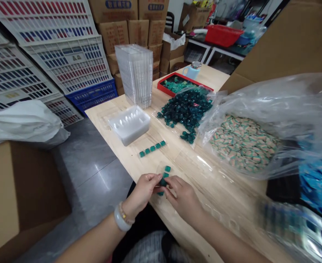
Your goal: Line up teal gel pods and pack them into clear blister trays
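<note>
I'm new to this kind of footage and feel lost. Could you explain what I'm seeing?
There is no machine: a person works bare-handed, and one camera worn on the head looks forward and down. The left hand holds a clear strip of green pieces; the right hand has its fingers at it too, though whether they grip is unclear. On the wooden table, just beyond, lies a row of five green pieces. Farther off are a tall stack of clear trays, a heap of dark green pieces, a red-rimmed tray and a light-blue mug.
</note>
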{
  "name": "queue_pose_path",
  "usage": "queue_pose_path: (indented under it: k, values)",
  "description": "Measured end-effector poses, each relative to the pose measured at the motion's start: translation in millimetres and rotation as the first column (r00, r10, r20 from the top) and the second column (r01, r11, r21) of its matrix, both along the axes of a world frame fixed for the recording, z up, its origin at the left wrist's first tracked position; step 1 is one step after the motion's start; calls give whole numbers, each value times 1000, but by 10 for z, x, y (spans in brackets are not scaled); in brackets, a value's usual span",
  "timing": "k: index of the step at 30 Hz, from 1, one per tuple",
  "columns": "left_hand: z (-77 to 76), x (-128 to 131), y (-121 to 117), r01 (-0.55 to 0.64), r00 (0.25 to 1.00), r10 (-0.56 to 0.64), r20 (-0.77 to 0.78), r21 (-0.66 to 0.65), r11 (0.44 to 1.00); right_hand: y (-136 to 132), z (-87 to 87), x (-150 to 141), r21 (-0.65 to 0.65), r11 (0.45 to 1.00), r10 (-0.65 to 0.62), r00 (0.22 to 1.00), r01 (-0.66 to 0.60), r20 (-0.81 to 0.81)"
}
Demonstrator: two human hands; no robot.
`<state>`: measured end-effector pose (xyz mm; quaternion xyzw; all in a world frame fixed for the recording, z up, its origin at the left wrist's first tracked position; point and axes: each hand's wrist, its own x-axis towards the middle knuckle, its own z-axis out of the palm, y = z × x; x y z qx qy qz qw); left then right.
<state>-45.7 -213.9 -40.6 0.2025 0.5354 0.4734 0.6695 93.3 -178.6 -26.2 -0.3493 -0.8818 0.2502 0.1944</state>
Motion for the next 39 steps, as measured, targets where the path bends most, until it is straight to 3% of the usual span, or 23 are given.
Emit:
queue_pose_path:
  k: [2, 3, 5, 7, 9, 12, 17, 19, 21, 23, 26, 28, 30, 33, 35, 37, 39]
  values:
    - [-31, -40, -65, 18, 962, 14, -272, 112, 994, -50, -74, 3, 14, 999, -38, 998, 38, 52]
    - [-52, -65, -103, 58, 903, 27, -430, 183, 981, -60, -117, 7, 7, 999, -42, 995, 41, 90]
    - [-107, -110, -190, 219, 729, 36, -684, 282, 934, -54, -200, 10, -4, 1000, -30, 982, 31, 185]
    - [-172, -135, -273, 405, 571, -7, -821, 275, 872, -29, -263, -4, 5, 1000, -14, 962, 14, 273]
    - [-217, -139, -334, 512, 455, -33, -890, 231, 828, -3, -302, -32, 7, 1000, -12, 944, 10, 329]
    - [-208, -125, -365, 579, 336, -21, -941, 189, 793, 14, -347, -65, -58, 998, -13, 940, 34, 340]
    - [-172, -90, -306, 746, 202, 0, -979, 154, 648, 15, -430, 37, -259, 962, -52, 986, 92, 159]
    - [-213, -92, -273, 766, 160, -3, -987, 122, 631, 107, -392, 147, -329, 941, -61, 995, 84, 79]
    - [-245, -116, -230, 769, 129, 11, -992, 107, 631, 337, -286, 257, -296, 949, -108, 994, 110, 24]
    - [-223, -156, -131, 780, 133, 57, -989, 140, 610, 714, -149, 317, -138, 973, -184, 983, 185, 18]
    - [-93, -193, 254, 769, 184, 168, -968, 249, 589, 1397, -16, 242, 140, 964, -246, 956, 225, 159]
    - [-7, -176, 705, 732, 200, 214, -956, 291, 616, 1773, -19, 105, 236, 946, -293, 899, 223, 324]
    - [19, -129, 1251, 699, 170, 231, -958, 283, 656, 2004, -76, -34, 271, 936, -325, 853, 226, 408]
    - [-68, -46, 2005, 598, 26, 188, -982, 166, 784, 2127, -174, -127, 280, 928, -348, 844, 247, 408]
    - [-164, -6, 2333, 541, -22, 146, -989, 111, 834, 2148, -212, -90, 288, 919, -371, 836, 269, 404]
    - [-232, 11, 2490, 528, -14, 136, -991, 108, 842, 2166, -233, -1, 272, 909, -401, 844, 316, 357]
    - [-239, 10, 2501, 537, 3, 144, -990, 123, 835, 2169, -256, 107, 145, 903, -428, 880, 405, 207]
